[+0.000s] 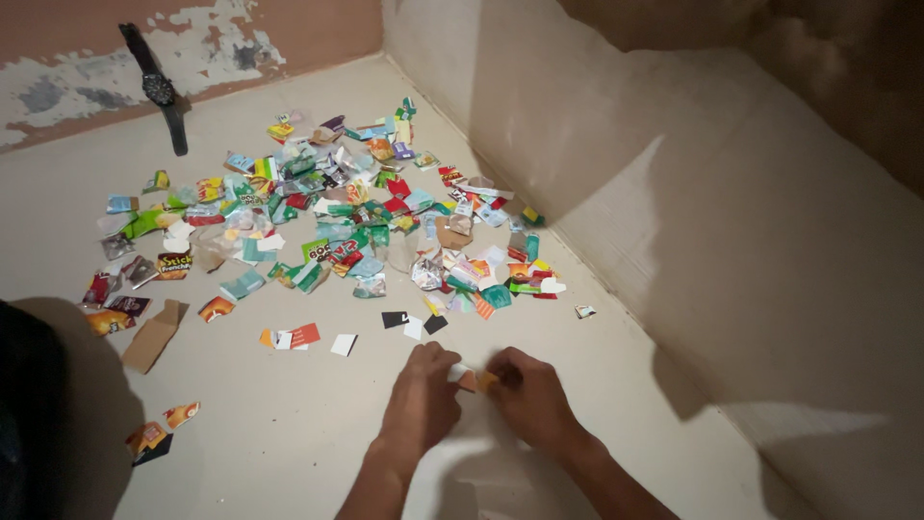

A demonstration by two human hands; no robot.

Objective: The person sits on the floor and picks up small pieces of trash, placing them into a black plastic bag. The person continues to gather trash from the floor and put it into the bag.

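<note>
both hands are pinching one small orange scrap of cut packaging (478, 381) low over the pale floor (289, 443) — the left hand (421, 395) is closing its fingertips on the scrap's near-white end, the right hand (529, 397) is closing on the orange end, and the knuckles are hiding most of it. the piece is lying between the two hands, touching or almost touching the floor; i cannot tell which. the hold is looking thin, so the scrap could be slipping out or tearing if the hands are pulling apart unevenly. just beyond the fingers, loose black and white squares (412, 323) are lying near enough for a sleeve or wrist to be sweeping them out of place. farther out, the big scattered heap of colourful wrapper pieces (337, 212) is spreading toward the wall — a black wristwatch (159, 89) is lying well apart in the corner.
</note>
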